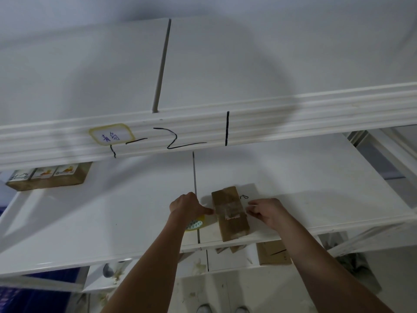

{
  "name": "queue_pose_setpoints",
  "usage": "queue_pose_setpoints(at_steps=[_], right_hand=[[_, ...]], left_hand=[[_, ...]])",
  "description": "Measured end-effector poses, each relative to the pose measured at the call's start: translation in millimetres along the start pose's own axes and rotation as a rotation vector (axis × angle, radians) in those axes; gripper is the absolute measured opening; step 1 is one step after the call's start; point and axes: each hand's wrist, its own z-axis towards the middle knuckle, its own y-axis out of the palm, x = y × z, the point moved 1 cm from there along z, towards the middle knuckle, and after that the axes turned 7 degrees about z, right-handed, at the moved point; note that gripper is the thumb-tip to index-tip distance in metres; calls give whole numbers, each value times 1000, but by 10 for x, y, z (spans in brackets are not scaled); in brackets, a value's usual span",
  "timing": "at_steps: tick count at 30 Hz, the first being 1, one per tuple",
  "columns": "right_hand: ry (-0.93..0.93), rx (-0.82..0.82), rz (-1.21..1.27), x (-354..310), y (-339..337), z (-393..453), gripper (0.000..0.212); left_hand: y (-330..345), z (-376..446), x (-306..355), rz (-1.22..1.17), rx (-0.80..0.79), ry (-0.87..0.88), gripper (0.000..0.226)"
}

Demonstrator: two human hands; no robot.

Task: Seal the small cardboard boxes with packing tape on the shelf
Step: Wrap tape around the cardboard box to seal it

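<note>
A small brown cardboard box (233,224) lies on the white middle shelf (112,218), near its front edge. A strip of clear packing tape (229,211) crosses the middle of its top. My left hand (188,205) is at the box's left side, fingertips against it, and grips a yellow-edged tape roll (195,223) under the palm. At the box's right side, my right hand (267,211) has its fingers curled and pinches the tape's end against the box's edge.
An upper shelf beam (203,129) with a label and black marks overhangs the work area. A row of small printed boxes (47,177) sits at the far left of the middle shelf. More cardboard boxes (273,253) lie on the lower shelf.
</note>
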Motion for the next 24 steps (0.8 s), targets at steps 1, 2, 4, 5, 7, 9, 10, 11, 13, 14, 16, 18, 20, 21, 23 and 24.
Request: queue_pose_setpoints(at_steps=[1, 2, 4, 5, 7, 9, 10, 11, 13, 14, 16, 18, 20, 21, 23, 24], right_hand=[[-18, 11, -14, -25, 13, 0, 27], [-32, 27, -31, -34, 16, 17, 26], [-48, 46, -78, -33, 10, 38, 23], [-51, 52, -119, -16, -4, 53, 22], [-52, 59, -211, 18, -25, 66, 22], [-63, 93, -291, 42, 11, 76, 34], [-75, 121, -352, 50, 39, 96, 48], [-77, 159, -424, 47, 69, 114, 62], [-68, 191, -505, 18, 119, 99, 57], [-58, 195, -521, -13, 151, 54, 45], [-46, 196, -552, -58, 196, -43, 29], [-69, 187, -584, -58, 222, -67, 25], [-116, 195, -654, -46, 260, -44, 24], [-145, 211, -716, -45, 276, -45, 21], [-210, 235, -854, -49, 291, -72, 15], [-234, 238, -904, -48, 291, -83, 13]], left_hand=[[0, -4, -1, -1, 1, 0, 69], [-2, -7, -2, -2, 4, 0, 69], [-2, -12, -5, -2, 9, 3, 69], [1, -14, -2, -1, 7, 5, 70], [-3, -22, 16, 0, 10, 10, 69], [-7, -29, 33, -2, 16, 17, 69], [-2, -26, 34, -3, 18, 18, 69], [6, -27, 35, 0, 18, 16, 69], [16, -30, 36, 7, 22, 14, 69], [19, -27, 36, 7, 23, 12, 69], [21, -23, 42, 3, 21, 12, 70], [17, -25, 48, 4, 18, 14, 70], [13, -27, 44, 6, 21, 15, 70], [13, -27, 41, 7, 22, 14, 70], [10, -28, 41, 5, 22, 14, 70], [12, -27, 40, 2, 21, 13, 70]])
